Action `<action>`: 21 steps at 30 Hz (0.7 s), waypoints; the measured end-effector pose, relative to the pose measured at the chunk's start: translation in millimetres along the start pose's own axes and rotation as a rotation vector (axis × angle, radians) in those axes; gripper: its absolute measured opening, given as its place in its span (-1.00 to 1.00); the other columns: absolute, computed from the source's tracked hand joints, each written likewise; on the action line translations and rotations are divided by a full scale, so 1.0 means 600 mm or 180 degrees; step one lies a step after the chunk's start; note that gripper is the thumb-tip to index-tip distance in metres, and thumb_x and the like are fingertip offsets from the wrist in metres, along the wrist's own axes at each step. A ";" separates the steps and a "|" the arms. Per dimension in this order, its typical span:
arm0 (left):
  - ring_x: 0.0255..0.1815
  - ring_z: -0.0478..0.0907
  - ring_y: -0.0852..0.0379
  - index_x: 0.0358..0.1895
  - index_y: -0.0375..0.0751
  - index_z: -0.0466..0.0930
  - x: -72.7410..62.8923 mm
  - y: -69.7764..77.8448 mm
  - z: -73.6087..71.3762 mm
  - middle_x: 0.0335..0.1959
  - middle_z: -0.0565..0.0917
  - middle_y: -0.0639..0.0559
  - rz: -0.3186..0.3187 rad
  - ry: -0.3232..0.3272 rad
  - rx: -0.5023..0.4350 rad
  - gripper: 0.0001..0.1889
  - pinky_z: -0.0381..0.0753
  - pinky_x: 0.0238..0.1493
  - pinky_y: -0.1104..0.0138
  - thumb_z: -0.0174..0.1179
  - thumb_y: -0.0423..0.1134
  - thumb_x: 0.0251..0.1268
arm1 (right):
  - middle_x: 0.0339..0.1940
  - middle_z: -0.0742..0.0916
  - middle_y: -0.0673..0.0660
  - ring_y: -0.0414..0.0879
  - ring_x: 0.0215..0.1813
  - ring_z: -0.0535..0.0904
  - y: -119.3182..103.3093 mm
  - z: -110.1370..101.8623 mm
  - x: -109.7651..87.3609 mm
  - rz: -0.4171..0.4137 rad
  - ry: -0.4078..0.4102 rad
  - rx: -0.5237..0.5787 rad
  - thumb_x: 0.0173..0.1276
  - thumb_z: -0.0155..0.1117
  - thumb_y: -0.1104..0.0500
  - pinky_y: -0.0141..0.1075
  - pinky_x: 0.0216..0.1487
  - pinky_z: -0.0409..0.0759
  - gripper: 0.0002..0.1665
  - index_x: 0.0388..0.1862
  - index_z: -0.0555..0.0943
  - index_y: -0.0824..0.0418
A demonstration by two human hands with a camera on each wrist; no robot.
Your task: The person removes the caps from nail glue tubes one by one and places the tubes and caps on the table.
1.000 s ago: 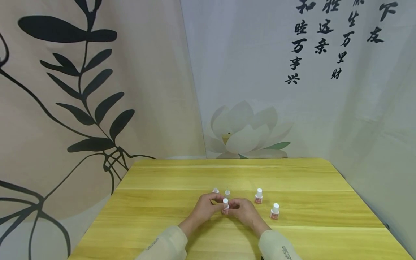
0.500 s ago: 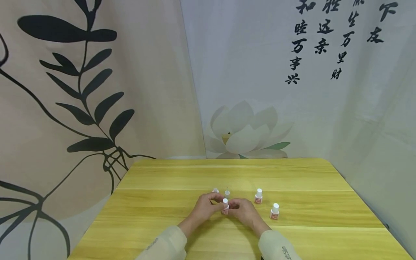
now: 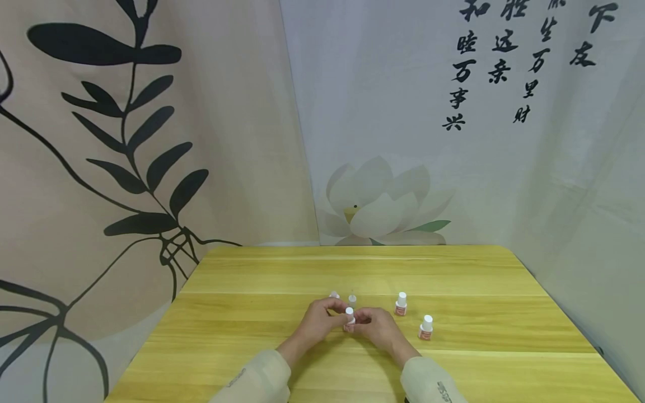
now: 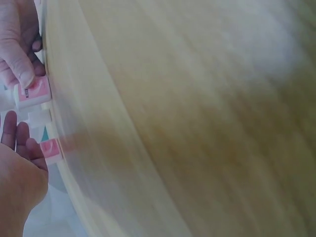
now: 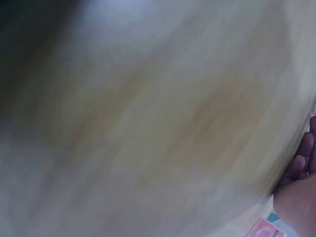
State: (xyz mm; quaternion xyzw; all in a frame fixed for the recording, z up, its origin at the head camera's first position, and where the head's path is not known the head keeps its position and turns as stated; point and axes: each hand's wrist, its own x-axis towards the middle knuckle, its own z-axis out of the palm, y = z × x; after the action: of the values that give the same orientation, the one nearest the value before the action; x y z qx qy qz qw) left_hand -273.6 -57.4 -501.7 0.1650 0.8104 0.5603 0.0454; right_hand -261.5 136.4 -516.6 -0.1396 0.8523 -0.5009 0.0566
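Note:
In the head view a small white bottle with a white cap and a pinkish-red label stands between my two hands. My left hand pinches it from the left, the thumb near the neck. From the right, my right hand grips the lower body. The left wrist view shows the right thumb pressed on the label. Behind the hands is a small pale-topped thing, its kind unclear. Another bottle's white cap shows above the left fingers, its body hidden there.
Two similar bottles stand upright to the right: one farther back, one nearer. All stand on a yellow wooden table. A printed cloth hangs behind it. The right wrist view is mostly blurred tabletop.

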 end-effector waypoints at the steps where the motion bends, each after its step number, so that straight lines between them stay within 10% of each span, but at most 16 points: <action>1: -0.30 0.54 0.09 -0.20 -0.12 0.70 0.000 0.000 0.000 -0.17 0.64 0.04 0.0001 -0.0005 0.0005 -0.83 0.56 -0.30 0.32 0.42 -0.16 0.21 | -0.24 0.74 -0.07 -0.10 -0.09 0.62 0.000 0.000 0.000 -0.0006 -0.0002 -0.0002 0.25 0.47 -0.01 -0.02 0.01 0.58 -0.74 -0.14 0.73 0.07; 21: -0.32 0.53 0.11 -0.18 -0.13 0.71 0.001 0.000 0.000 -0.14 0.64 0.02 -0.0094 -0.0027 -0.0053 -0.79 0.54 -0.34 0.29 0.43 -0.14 0.20 | -0.27 0.73 -0.09 -0.11 -0.10 0.62 0.001 0.001 0.002 0.0018 0.0026 -0.0057 0.24 0.47 -0.01 -0.02 0.01 0.58 -0.75 -0.16 0.73 0.05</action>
State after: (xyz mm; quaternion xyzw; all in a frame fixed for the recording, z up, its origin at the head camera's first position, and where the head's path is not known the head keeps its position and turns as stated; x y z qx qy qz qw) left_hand -274.4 -56.9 -501.5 0.1550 0.8079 0.5655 0.0585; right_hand -262.4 136.1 -517.5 -0.1356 0.8573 -0.4937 0.0533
